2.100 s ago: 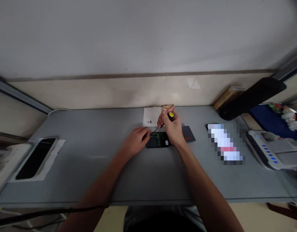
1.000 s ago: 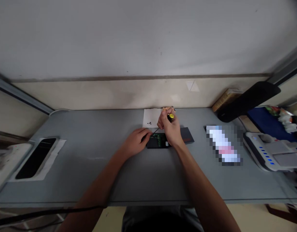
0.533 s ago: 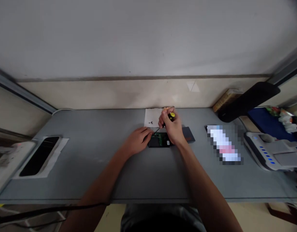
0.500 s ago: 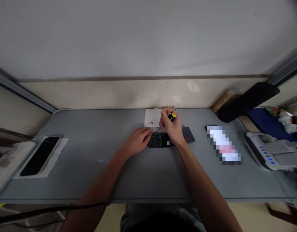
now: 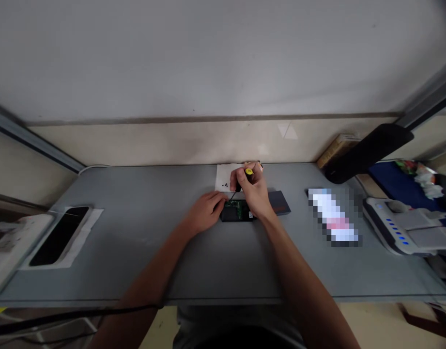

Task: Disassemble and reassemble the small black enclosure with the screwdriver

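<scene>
My right hand (image 5: 257, 193) is closed around a screwdriver (image 5: 249, 171) with a black and yellow handle. Its thin shaft slants down to the upper left part of an opened black electronic device (image 5: 230, 214), where a green circuit board shows. At the device's left end, my left hand (image 5: 207, 212) grips the edge, its fingertips close to the screwdriver's tip. Part of the device is hidden under my right hand. Behind it lies a white sheet of paper (image 5: 223, 175) with several tiny dark screws (image 5: 224, 185). A dark flat panel (image 5: 280, 202) sits to the right of the device.
On the left, a phone (image 5: 61, 235) rests on white paper. A blurred-out bright screen (image 5: 333, 215) lies to the right, beside a white power strip (image 5: 397, 228). A black cylindrical object (image 5: 370, 152) leans by a book (image 5: 337, 150). The wall (image 5: 172, 140) bounds the desk's back.
My right hand has shifted slightly left, and the screwdriver stands more upright. My left hand stays at the device's left end. The whole view has drifted a little.
</scene>
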`<act>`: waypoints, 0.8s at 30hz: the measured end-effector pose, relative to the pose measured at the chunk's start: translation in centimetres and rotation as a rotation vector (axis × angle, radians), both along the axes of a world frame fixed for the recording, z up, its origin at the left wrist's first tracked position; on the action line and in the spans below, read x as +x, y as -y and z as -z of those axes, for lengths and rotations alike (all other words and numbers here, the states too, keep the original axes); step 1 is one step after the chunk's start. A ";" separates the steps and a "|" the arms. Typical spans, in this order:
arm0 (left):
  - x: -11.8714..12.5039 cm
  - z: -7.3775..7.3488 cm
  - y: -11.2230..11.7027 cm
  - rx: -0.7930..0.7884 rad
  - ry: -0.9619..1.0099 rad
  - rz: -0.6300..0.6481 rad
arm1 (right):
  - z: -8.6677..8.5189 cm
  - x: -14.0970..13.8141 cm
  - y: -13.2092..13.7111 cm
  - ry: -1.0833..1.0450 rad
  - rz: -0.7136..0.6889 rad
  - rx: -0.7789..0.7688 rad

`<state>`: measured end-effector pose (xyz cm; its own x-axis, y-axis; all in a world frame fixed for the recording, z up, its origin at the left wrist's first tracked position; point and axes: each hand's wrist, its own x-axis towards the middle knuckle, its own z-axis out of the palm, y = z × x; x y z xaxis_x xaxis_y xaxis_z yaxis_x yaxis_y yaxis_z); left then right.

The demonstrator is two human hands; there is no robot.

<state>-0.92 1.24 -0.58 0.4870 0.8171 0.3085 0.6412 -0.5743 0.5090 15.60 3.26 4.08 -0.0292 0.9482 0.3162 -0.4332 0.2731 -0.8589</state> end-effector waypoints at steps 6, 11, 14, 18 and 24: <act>-0.1 -0.5 0.2 0.021 -0.044 0.016 | -0.2 -0.3 -0.1 -0.027 0.018 -0.017; -0.1 -0.6 0.2 0.048 -0.047 0.019 | -0.3 0.1 0.0 -0.045 0.017 -0.070; -0.2 -0.7 0.3 0.047 -0.059 0.028 | -0.1 0.1 -0.2 -0.052 0.053 -0.060; -0.2 -0.7 0.4 0.048 -0.067 0.026 | -0.1 0.1 -0.5 -0.054 0.056 -0.025; -0.1 -0.7 0.4 0.047 -0.060 0.019 | -0.5 0.3 -0.2 -0.088 0.000 -0.090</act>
<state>-1.00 0.87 0.10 0.5211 0.7928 0.3161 0.6582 -0.6090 0.4425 15.92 3.48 4.53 -0.0050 0.9730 0.2308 -0.5081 0.1963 -0.8386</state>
